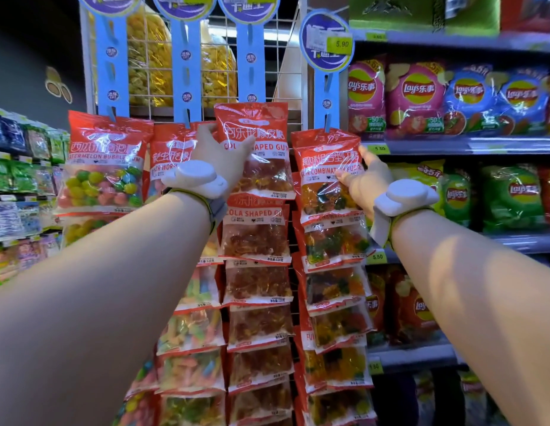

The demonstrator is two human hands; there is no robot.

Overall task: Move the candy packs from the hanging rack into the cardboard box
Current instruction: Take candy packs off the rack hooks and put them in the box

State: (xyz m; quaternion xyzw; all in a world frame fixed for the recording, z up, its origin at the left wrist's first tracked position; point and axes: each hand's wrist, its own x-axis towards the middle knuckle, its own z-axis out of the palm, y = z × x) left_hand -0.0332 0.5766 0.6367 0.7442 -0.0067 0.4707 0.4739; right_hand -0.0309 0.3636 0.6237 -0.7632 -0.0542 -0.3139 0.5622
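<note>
Candy packs [256, 229] are hanging mid-frame; the left hand [219, 155] is gripping the top cola pack [255, 149], the right hand [364, 182] the gummy pack [327, 176].

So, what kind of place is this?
Most likely a shop's snack aisle: candy packs hang on blue strips, crisp bags fill shelves, and price tags show.

Left hand [219, 155] grips the top cola gummy pack [255, 149], raised against the hanging rack [187, 72]. Right hand [364, 179] holds the top mixed gummy pack [326, 176] by its right edge. Crisp bags [415, 99] fill the shelves [452, 146] alongside.
</note>
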